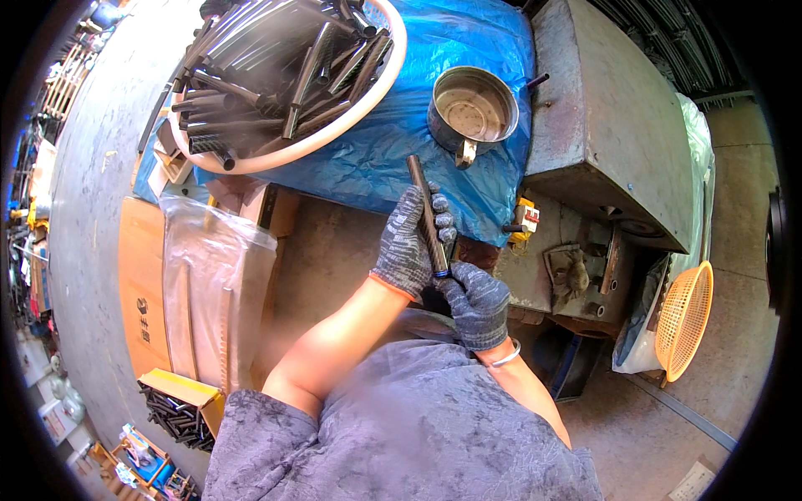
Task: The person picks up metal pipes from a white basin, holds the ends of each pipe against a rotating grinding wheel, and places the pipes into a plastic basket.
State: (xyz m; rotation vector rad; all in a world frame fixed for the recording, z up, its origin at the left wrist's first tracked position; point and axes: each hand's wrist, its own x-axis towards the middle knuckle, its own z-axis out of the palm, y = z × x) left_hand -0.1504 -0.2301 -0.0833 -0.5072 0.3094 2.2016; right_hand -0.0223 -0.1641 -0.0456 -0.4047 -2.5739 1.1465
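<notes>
A dark, glossy tube (pixel 425 215) is gripped in my left hand (pixel 408 242), tilted with its upper end pointing away from me. My left fingers wrap round its middle, and a blue band shows at its lower end. My right hand (pixel 480 306) is closed, its fingertips right at that lower end; what they pinch is hidden. Both hands wear grey knitted gloves. Beyond them, a metal cup (pixel 455 138) with a handle stands on the blue plastic sheet (pixel 393 179). To the far left, a large pale basket (pixel 396 63) is heaped with similar black tubes (pixel 305 79).
On the right stands a grey metal machine housing (pixel 614 125), with a worn glove (pixel 571 271) on the ledge beneath. An orange mesh basket (pixel 685 321) is further right. At left are a plastic-covered carton (pixel 213 288) and a box of short black pieces (pixel 180 415).
</notes>
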